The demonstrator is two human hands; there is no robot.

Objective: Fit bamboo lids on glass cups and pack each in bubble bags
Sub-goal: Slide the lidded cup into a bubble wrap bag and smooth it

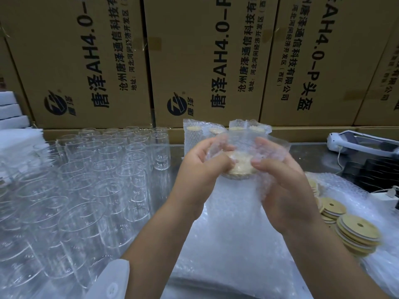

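Note:
Both hands hold one bubble bag upright at the centre, with a glass cup inside it. The cup's round bamboo lid shows through the bag's open top. My left hand grips the bag's left side near the mouth, fingers curled over the rim. My right hand grips the right side, thumb pressed beside the lid. Several bare glass cups stand in rows on the left. Loose bamboo lids lie stacked on the right.
Several packed cups in bubble bags stand behind my hands against a wall of cardboard boxes. A stack of flat bubble bags lies under my forearms. White foam sheets sit far left; a white device with black parts far right.

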